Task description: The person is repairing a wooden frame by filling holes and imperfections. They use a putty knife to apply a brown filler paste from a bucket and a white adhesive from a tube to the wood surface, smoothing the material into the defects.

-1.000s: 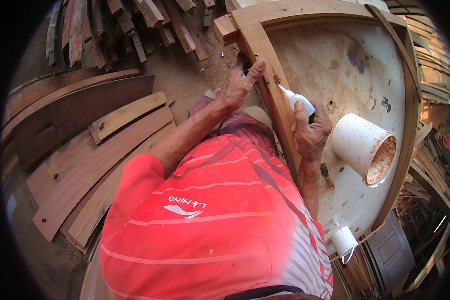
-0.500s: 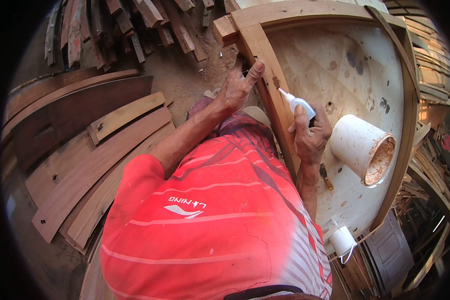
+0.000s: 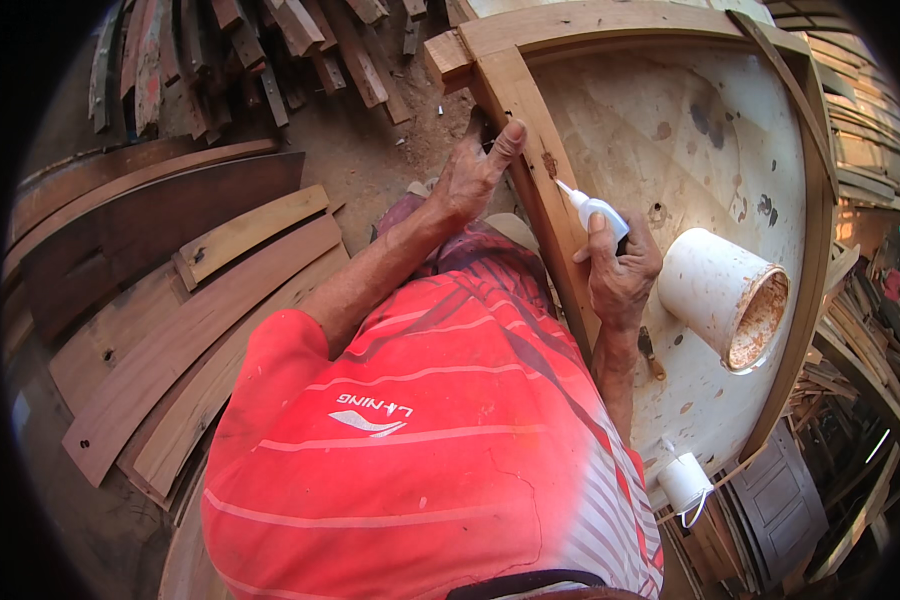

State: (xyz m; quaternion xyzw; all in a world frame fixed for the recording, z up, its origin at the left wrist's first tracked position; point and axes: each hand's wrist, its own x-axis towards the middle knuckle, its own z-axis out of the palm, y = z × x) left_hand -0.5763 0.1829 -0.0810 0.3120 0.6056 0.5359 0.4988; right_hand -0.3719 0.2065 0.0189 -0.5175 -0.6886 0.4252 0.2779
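Observation:
My right hand (image 3: pixel 625 265) grips a small white squeeze bottle (image 3: pixel 592 208) with a narrow nozzle, its thumb pressed along the side. The nozzle tip is at a brown, rough patch (image 3: pixel 550 165) on the near rail of a wooden frame (image 3: pixel 526 110); whether it touches the wood is too small to tell. Farther up the same rail, my left hand (image 3: pixel 470 178) holds the outer edge, thumb against the wood and the other fingers partly hidden. Under the frame lies a stained, whitish tabletop (image 3: pixel 710 170).
A white bucket (image 3: pixel 710 290) with a crusted rim lies tilted right of my right hand. Close to my right forearm is a small tool (image 3: pixel 652 355). A smaller white pail (image 3: pixel 685 482) is lower down. Curved boards (image 3: pixel 200 330) and stacked timber (image 3: pixel 250 60) lie leftward.
Almost nothing differs. The bottle and both hands are shifted very slightly to the left, along with the frame and bucket in the picture.

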